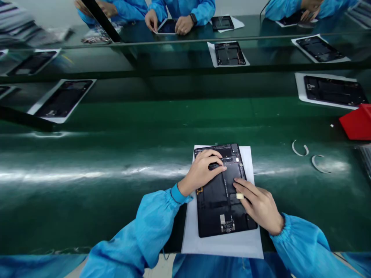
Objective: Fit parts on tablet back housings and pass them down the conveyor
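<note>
An opened black tablet (pixel 213 204) lies on a white sheet (pixel 193 247), its inner side with a small circuit board facing up. My left hand (pixel 203 172) rests over its upper part, fingers curved and apart, with nothing visible in them. On the right side of the tablet, my right hand (pixel 259 202) touches the surface with outstretched fingertips. A pale yellow band or piece (pixel 240 196) sits at one of its fingers; whether it is wrapped round the finger I cannot tell. Blue sleeves cover both forearms.
Two curled white strips (pixel 301 150) lie right of the tablet on the green table (pixel 101 220). A red bin (pixel 358 121) stands at the right edge. Other opened tablets (pixel 333 90) lie on white sheets farther back. Co-workers' hands (pixel 184 25) work across a divider.
</note>
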`<state>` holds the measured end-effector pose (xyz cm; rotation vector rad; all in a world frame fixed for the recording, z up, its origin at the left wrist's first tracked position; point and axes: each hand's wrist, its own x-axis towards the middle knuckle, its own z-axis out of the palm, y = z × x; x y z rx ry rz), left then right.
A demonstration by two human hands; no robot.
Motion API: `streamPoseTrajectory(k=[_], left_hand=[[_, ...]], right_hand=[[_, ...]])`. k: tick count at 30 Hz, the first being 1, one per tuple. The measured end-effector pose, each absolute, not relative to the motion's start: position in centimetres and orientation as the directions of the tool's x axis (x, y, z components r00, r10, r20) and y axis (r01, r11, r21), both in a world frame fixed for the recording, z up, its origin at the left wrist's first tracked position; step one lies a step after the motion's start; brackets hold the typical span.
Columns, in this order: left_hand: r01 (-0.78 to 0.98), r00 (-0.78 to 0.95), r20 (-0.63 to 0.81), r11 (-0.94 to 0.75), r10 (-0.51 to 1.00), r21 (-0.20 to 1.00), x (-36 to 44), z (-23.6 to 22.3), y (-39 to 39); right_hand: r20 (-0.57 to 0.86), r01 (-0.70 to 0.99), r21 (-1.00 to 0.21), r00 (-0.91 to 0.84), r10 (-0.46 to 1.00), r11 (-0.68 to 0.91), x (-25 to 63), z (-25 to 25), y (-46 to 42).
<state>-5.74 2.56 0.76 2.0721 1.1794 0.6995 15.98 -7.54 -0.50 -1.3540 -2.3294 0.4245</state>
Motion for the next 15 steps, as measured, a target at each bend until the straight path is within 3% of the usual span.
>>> streamPoseTrajectory(k=[15], left_hand=[[0.602,0.439,0.141,-0.407,0.888,0.687,-5.35,0.35,2.41]], right_hand=[[0.176,0.738,-0.450,-0.479,0.860,0.503,16.17,-0.35,-7.53]])
